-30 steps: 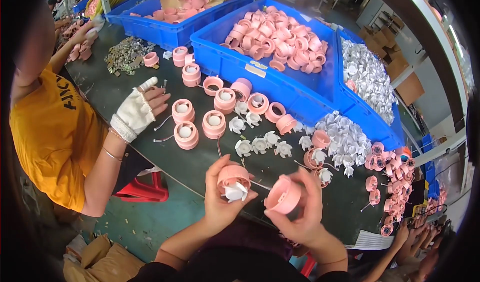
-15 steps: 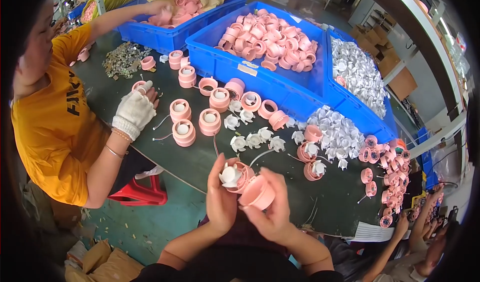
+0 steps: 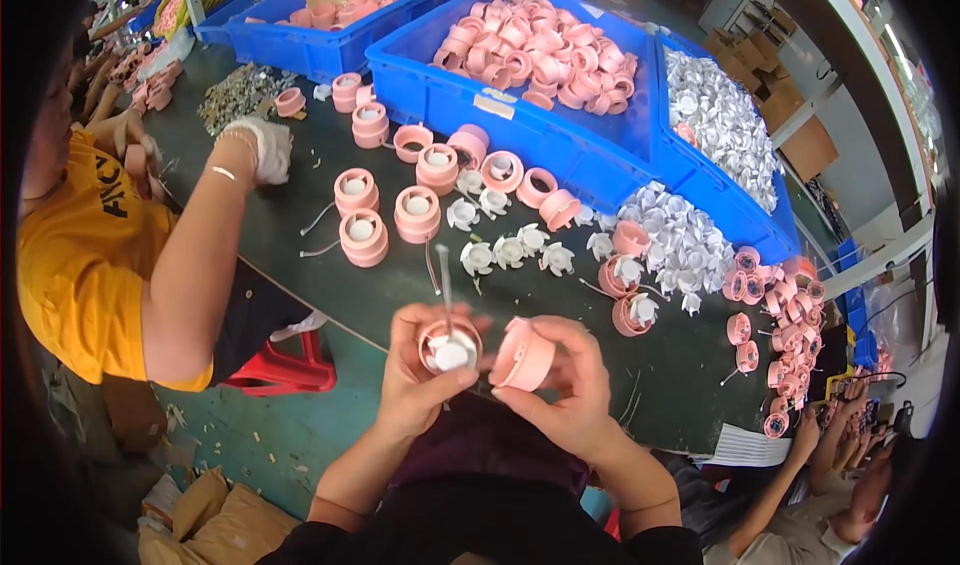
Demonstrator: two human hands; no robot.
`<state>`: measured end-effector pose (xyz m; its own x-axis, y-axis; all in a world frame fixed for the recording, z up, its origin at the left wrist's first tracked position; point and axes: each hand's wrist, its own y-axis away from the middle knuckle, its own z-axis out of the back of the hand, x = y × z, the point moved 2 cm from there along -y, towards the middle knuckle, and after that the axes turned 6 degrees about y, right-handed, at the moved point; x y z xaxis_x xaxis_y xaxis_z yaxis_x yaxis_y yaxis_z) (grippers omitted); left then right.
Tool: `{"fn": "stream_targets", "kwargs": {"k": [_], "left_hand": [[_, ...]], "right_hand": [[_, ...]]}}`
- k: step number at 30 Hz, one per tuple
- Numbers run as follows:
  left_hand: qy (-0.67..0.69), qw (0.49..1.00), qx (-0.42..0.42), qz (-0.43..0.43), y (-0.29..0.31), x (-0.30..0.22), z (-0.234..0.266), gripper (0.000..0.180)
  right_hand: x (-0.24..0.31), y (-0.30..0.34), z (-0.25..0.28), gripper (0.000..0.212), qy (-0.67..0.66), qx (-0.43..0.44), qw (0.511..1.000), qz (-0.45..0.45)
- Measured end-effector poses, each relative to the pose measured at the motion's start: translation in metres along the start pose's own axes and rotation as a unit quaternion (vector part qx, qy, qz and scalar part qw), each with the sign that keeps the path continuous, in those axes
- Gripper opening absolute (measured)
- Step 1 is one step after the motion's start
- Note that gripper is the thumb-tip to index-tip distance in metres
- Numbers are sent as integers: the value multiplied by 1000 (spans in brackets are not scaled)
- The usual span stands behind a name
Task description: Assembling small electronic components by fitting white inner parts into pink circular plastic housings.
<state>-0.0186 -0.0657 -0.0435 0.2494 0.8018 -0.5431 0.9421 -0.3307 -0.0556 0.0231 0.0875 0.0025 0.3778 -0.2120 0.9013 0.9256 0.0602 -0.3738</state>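
Note:
In front of my body, my left hand (image 3: 412,393) is closed around a round pink housing (image 3: 474,337), its open end facing up. Inside the housing lies a white petal-shaped part (image 3: 453,355), with my thumb at its edge. A pale wire (image 3: 444,277) sticks out from the housing toward the table. Just to the right, my right hand (image 3: 580,390) grips a pink ring-shaped cover (image 3: 526,355) tilted on its side, apart from the housing. Beyond both hands, several loose white petal parts (image 3: 508,253) and pink housings with white centres (image 3: 417,215) rest on the dark table.
A blue bin (image 3: 520,130) of pink rings stands at the back, beside another blue bin (image 3: 725,227) of white parts. Pink assemblies (image 3: 790,340) are heaped at the right. At the left, a co-worker's gloved hand (image 3: 268,150) is over the table near a pile of small pieces (image 3: 240,95).
The white petal part, earlier at the housing's side, now sits inside it. My right hand has turned the pink cover and drawn it rightward. The co-worker's bare hand has left the far bin.

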Motion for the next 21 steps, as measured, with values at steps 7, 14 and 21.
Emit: {"fn": "stream_targets", "kwargs": {"k": [7, 14, 21], "left_hand": [[-98, 978, -19, -183, 13, 18, -13, 68], [-26, 998, 59, 3, 11, 11, -12, 70], [-91, 989, 94, -66, 12, 6, -14, 52]], "right_hand": [[19, 1, -17, 53, 93, 13, 996, -9], [11, 6, -8, 55, 109, -11, 994, -13], [14, 9, -2, 59, 188, -23, 981, 46]]}}
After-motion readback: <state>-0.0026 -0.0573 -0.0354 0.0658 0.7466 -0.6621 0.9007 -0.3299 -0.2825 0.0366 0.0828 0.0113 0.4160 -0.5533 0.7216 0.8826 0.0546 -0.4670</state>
